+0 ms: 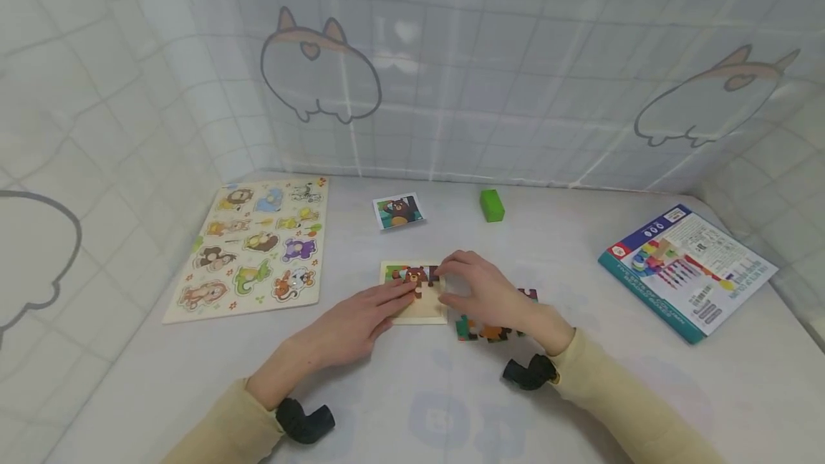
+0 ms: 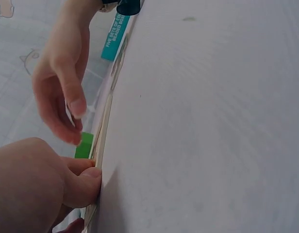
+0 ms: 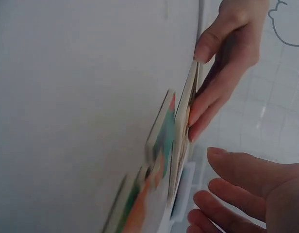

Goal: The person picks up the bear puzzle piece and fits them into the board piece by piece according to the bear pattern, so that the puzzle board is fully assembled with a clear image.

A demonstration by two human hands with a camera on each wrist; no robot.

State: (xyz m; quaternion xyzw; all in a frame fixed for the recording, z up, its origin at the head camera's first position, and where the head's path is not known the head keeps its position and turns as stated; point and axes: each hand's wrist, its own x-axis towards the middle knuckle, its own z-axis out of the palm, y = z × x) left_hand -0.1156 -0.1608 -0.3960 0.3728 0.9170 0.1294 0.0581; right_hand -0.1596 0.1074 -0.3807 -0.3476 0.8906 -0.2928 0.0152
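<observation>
A small wooden puzzle tray point(image 1: 422, 313) lies on the table, with bear picture pieces point(image 1: 419, 276) along its upper part and bare wood below. My left hand point(image 1: 357, 317) rests on the tray's left side, fingers extended over the pieces; in the right wrist view its thumb point(image 3: 204, 51) touches the tray's edge. My right hand point(image 1: 480, 288) hovers at the tray's right side, its thumb and fingers apart in the right wrist view, with nothing visible between them. Several loose puzzle pieces point(image 1: 465, 328) lie beneath and beside the right hand, partly hidden by it.
Behind the tray lie a bear picture card point(image 1: 399, 212) and a green block point(image 1: 492, 205). A large animal peg board point(image 1: 258, 249) is at the left. A boxed bead set point(image 1: 690, 271) lies at the right. Patterned walls rise at the back and sides.
</observation>
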